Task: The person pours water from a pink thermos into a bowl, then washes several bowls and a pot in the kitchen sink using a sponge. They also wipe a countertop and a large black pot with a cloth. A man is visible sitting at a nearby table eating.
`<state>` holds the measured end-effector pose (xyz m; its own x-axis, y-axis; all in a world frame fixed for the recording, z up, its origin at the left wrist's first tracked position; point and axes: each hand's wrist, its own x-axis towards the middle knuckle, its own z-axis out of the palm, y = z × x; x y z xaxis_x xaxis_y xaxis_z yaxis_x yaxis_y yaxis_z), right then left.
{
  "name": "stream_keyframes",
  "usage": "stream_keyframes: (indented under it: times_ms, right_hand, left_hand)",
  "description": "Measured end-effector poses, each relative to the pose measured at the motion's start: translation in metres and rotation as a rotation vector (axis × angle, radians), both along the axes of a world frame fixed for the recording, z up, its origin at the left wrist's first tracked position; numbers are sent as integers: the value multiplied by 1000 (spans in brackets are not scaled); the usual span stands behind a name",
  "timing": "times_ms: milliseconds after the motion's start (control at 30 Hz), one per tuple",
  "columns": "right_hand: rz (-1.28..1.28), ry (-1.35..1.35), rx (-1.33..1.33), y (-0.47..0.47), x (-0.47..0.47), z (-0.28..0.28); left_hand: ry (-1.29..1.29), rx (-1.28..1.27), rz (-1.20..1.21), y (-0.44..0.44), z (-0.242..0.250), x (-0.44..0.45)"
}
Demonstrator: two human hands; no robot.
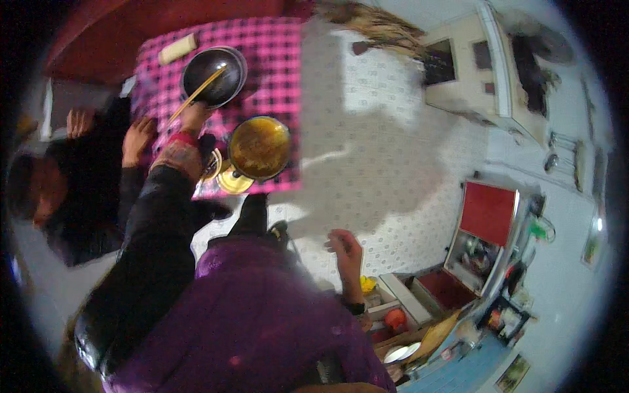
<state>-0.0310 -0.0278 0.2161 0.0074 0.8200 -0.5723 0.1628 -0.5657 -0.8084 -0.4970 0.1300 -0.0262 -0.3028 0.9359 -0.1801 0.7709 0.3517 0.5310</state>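
Observation:
A dark wok [211, 78] stands on a table with a pink-and-black checked cloth [272, 73]. Wooden chopsticks [201, 89] lie slanting over its inside and rim. My left hand [194, 117] is at the wok's near rim, beside the chopsticks; its fingers are partly hidden, and its grip is unclear. Nearer to me sits a round pan [260, 147] with a yellow-brown surface or contents. A yellow round object [235, 181] and a partly hidden bowl are beside it. Away from the table, my right hand [346, 248] hangs empty over the floor, fingers loosely bent and apart.
At the left is another person in dark clothes, one hand [138, 140] at the table's edge. A pale cylindrical object [178, 49] lies beyond the wok. Open boxes [405, 297] with a red round object [395, 319] stand at lower right, near a red-panelled cabinet [489, 211].

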Motion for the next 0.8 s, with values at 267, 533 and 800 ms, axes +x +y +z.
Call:
stream_keyframes:
  times_ms: [267,533,800]
  right_hand:
    - [-65,53,51,7,34,-13]
    - [-77,83,308,30,105,-20]
    - [-159,34,370,43,262,-12]
  left_hand:
    - [-1088,330,395,-4,30,12]
    - [-851,320,57,36,91,90]
    - [-1184,94,-95,74,184,315]
